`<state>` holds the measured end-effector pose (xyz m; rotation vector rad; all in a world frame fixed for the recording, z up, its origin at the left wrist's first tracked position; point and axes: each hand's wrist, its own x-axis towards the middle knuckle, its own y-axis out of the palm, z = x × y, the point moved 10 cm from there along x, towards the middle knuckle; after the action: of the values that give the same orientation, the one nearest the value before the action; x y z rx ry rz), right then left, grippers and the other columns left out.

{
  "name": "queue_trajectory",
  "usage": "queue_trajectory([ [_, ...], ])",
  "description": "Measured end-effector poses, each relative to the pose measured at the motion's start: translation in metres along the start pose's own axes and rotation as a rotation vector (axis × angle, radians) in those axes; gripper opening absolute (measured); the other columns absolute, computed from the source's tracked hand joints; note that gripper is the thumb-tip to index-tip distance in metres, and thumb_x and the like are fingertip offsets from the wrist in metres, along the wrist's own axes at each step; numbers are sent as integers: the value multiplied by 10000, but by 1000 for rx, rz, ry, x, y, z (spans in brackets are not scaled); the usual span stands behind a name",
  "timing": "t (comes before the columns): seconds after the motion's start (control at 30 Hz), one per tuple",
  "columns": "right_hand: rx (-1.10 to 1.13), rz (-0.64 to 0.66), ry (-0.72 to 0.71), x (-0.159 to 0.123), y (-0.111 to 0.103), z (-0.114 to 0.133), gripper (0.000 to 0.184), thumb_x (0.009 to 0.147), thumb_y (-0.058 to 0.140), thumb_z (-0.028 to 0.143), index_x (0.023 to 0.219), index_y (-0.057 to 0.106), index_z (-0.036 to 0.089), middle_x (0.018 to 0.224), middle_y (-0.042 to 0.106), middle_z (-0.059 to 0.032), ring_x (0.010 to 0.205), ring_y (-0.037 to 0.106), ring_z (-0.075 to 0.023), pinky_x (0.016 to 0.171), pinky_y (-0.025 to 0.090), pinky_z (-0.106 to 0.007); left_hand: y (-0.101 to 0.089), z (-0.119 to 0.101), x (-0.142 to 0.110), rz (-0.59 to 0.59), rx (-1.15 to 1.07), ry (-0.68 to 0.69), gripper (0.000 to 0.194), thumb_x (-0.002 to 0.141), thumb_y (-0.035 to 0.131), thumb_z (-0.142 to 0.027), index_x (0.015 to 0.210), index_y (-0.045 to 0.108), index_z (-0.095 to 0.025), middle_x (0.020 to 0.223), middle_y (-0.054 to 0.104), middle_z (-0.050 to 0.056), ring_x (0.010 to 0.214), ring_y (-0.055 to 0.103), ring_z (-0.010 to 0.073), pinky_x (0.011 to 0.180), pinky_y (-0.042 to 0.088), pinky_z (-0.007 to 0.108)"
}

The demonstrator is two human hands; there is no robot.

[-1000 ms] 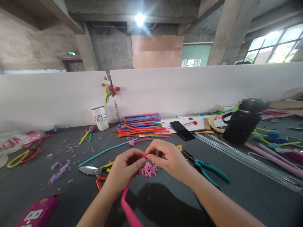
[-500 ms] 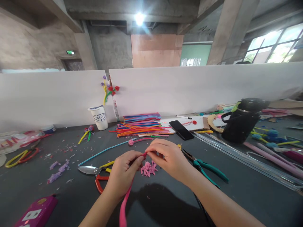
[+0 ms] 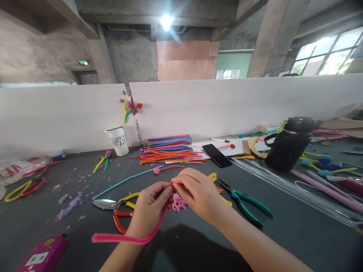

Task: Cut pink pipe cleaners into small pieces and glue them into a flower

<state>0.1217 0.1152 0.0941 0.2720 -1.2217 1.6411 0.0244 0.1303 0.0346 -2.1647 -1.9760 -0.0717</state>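
Observation:
A bright pink pipe cleaner point(image 3: 119, 238) is pinched at one end between both hands. My left hand point(image 3: 151, 207) grips it with thumb and forefinger; the tail bends down and leftward across my left wrist. Touching the same end, my right hand point(image 3: 198, 192) has its fingers closed on it; the exact tip is mostly hidden. Short pink cut pieces point(image 3: 179, 204) lie in a heap on the table just behind the hands. Left of my left hand are scissors point(image 3: 106, 204) with red and yellow handles. Pliers point(image 3: 246, 204) with teal handles rest beyond my right hand.
A pile of coloured pipe cleaners point(image 3: 170, 151), a phone point(image 3: 217, 155) and a white cup point(image 3: 117, 141) stand or lie farther back. At right are clear rods point(image 3: 272, 185) and a black jug point(image 3: 292, 145). A purple device point(image 3: 44, 255) lies front left.
The pink pipe cleaner's loose tail has swung from hanging straight down to pointing left over my left wrist. Both hands stay close together, gripping its end.

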Motion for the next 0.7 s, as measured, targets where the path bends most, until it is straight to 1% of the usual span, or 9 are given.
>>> queue_trajectory([
  [0.03,176,19,109,1,1,-11,146,854,450,209,794,578,171,784,549,-47,741,480,-152,685,394,-293,1,2,1,26,-43,-22,182,744,571,-325,706,644,-163,548,526,-12,504,452,116,480,359,210],
  [0.1,531,95,353,-2,12,-33,115,820,511,242,769,591,177,725,554,-14,664,501,-125,632,420,-269,4,3,2,85,-83,-39,196,732,590,-336,664,636,-157,542,526,-8,498,448,111,474,354,208],
  [0.13,664,142,447,-5,20,-39,115,805,531,254,754,593,171,687,556,-2,617,508,-113,596,431,-256,5,2,2,112,-83,-37,203,729,595,-338,653,637,-155,545,530,-4,503,450,112,479,357,209],
  [0.17,754,185,508,-7,26,-43,122,793,546,263,744,594,162,655,559,5,576,513,-104,562,438,-246,6,1,2,136,-78,-32,208,730,596,-339,649,642,-153,550,534,1,511,454,115,486,362,211],
  [0.23,825,234,546,-9,32,-47,135,768,573,275,736,597,146,617,573,7,532,526,-96,520,448,-233,7,0,1,173,-68,-24,212,734,594,-340,654,651,-152,556,539,8,519,459,119,493,368,214],
  [0.4,911,264,616,-15,38,-52,149,717,640,286,719,616,139,598,602,9,521,567,-97,518,474,-232,9,-7,0,202,22,12,222,744,579,-322,613,643,-154,539,534,10,502,454,119,482,364,219],
  [0.53,905,291,638,-16,39,-50,167,703,657,296,714,617,134,600,624,-1,508,589,-112,515,490,-255,8,-9,1,217,134,32,228,764,546,-317,636,646,-157,538,522,5,507,458,122,489,358,220],
  [0.7,835,261,609,-13,35,-48,123,723,628,259,710,610,138,588,614,13,506,577,-102,514,474,-241,5,-11,1,203,249,59,227,790,514,-308,660,638,-170,551,516,-8,519,456,119,503,351,212],
])
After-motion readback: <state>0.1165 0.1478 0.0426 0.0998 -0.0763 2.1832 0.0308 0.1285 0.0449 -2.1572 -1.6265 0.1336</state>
